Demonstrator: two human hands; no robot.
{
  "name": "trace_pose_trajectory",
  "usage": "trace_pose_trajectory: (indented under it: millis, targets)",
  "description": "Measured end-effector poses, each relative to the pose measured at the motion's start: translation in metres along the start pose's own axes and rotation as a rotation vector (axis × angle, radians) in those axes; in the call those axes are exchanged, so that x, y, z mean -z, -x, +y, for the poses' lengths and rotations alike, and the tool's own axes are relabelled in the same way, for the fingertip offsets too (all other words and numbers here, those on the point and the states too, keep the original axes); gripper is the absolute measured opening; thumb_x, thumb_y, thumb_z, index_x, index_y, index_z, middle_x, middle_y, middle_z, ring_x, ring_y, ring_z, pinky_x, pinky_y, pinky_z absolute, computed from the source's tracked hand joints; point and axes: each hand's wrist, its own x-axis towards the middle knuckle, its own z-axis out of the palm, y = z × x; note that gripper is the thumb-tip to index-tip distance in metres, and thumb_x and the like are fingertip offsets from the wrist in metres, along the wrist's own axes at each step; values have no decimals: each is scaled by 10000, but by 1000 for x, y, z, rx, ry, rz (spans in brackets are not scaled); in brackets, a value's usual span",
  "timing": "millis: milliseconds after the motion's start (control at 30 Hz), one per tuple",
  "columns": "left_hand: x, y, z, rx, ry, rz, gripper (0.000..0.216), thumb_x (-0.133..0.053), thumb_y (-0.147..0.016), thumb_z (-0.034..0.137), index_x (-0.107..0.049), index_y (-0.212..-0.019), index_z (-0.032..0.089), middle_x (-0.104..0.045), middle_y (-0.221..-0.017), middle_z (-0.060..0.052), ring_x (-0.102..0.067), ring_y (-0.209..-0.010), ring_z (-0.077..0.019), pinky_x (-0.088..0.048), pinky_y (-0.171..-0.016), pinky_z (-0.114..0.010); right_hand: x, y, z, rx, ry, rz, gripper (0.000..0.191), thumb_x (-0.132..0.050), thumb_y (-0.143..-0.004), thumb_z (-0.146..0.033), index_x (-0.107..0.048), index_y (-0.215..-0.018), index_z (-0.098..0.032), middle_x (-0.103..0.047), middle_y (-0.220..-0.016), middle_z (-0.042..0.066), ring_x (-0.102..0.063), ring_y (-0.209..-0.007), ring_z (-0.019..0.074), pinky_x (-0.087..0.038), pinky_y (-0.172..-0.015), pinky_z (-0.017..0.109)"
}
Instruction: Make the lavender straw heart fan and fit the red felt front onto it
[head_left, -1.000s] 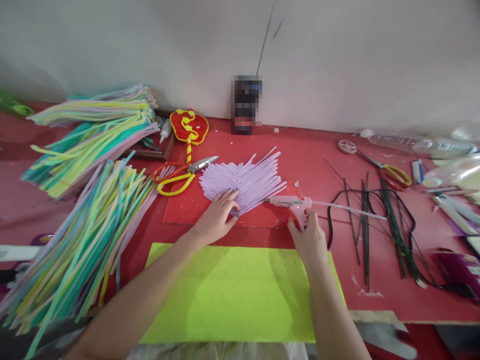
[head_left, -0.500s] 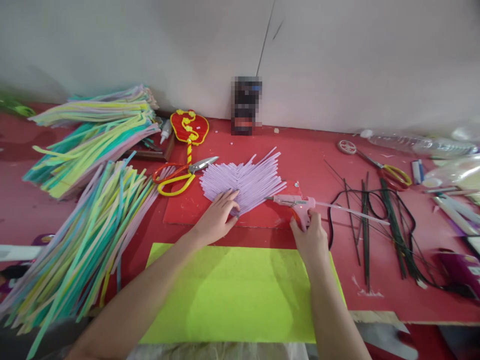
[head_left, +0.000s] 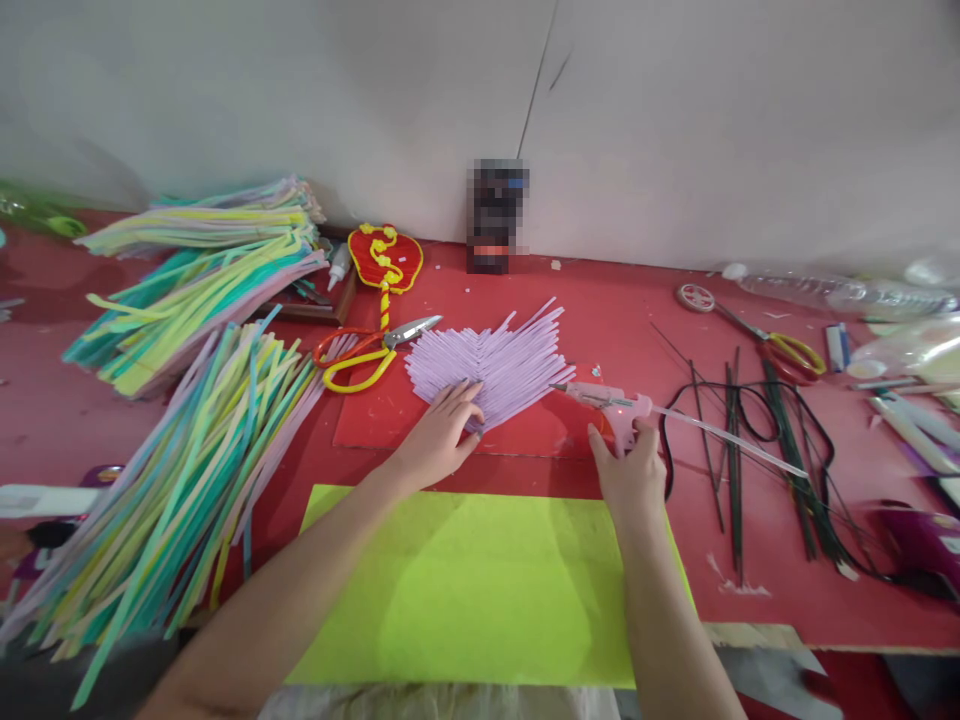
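A heart-shaped fan of lilac paper strips lies on a red board in the middle of the red table. My left hand rests flat on its lower left part, fingers spread. My right hand grips the handle of a pink glue gun. The gun's nozzle points left at the right edge of the lilac strips, and a clear glue stick sticks out of its back to the right.
A lime-green sheet lies at the front. Heaps of coloured strips fill the left. Orange-and-yellow scissors and a red ornament lie behind. Dark wires and a cable, more scissors and a bottle are on the right.
My right hand has drawn the glue gun a little to the right, away from the lilac strips. My left hand has stayed on the strips.
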Motion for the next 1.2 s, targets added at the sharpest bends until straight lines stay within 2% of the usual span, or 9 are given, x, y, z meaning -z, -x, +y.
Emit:
trace_pose_trajectory:
  millis: [267, 533, 633, 733, 833, 900, 967, 1067, 1200]
  targets:
    - [-2, 1, -3, -13, -3, 17, 105, -496, -857, 142, -488, -949, 191, -372, -1471, -128, -244, -1413, -222, -258, -1148, -465, 16, -50, 24, -41, -44, 176, 719, -592, -691, -585, -479, -1197, -86, -631, -948, 171, -591, -865, 307, -452, -783, 429]
    - [-2, 0, -2, -26, 0, 28, 111, -496, -849, 129, -479, -937, 196, -375, -1471, -123, -243, -1413, -222, -252, -1148, -480, -6, -87, 31, -124, 54, 80, 687, -563, -716, -581, -482, -1169, -71, -595, -1092, 242, -577, -981, 356, -434, -823, 451]
    - [-2, 0, -2, -18, 8, 22, 110, -500, -848, 126, -479, -930, 195, -373, -1471, -126, -244, -1413, -223, -253, -1147, -481, -8, -85, 30, -38, 143, 83, 693, -567, -716, -614, -524, -1121, -54, -570, -1104, 267, -535, -1048, 377, -400, -879, 487]
    - [-3, 0, -3, -16, 6, 22, 107, -500, -848, 129, -480, -932, 193, -367, -1474, -127, -240, -1414, -228, -249, -1149, -485, 2, -80, 29, 43, 193, 186, 672, -577, -706, -649, -578, -1072, -85, -538, -1131, 257, -491, -1080, 397, -377, -896, 545]
    - [-3, 0, -4, -26, 0, 18, 109, -497, -851, 137, -482, -943, 195, -370, -1473, -122, -247, -1411, -232, -249, -1147, -493, 13, -76, 21, 203, 100, 291, 508, -558, -766, -585, -631, -1012, -146, -557, -1051, 182, -519, -1003, 337, -419, -869, 513]
    - [-3, 0, -4, -26, -8, 10, 108, -493, -852, 136, -485, -943, 193, -372, -1471, -121, -251, -1409, -232, -246, -1151, -490, 14, -72, 9, 363, -45, 212, 381, -539, -816, -499, -652, -988, -178, -572, -962, 125, -558, -843, 248, -477, -798, 428]
    - [-2, 0, -4, -21, -15, 3, 104, -490, -851, 134, -489, -940, 188, -368, -1474, -122, -250, -1409, -230, -241, -1156, -480, 9, -67, -6, 524, -167, 25, 277, -532, -841, -418, -663, -961, -206, -590, -926, 86, -563, -731, 190, -501, -744, 376]
    - [-2, 0, -4, -11, -16, -2, 106, -494, -849, 138, -495, -943, 186, -364, -1476, -119, -247, -1410, -231, -242, -1157, -479, -5, -62, -23, 734, -190, -167, 195, -513, -863, -312, -673, -929, -223, -608, -963, 78, -591, -839, 210, -500, -797, 389]
    - [-2, 0, -4, -16, -8, 0, 105, -500, -848, 142, -498, -942, 189, -371, -1473, -114, -249, -1410, -232, -244, -1154, -488, -20, -63, -27, 858, -122, -251, 206, -494, -887, -282, -677, -972, -243, -609, -995, 73, -575, -961, 235, -481, -887, 429]
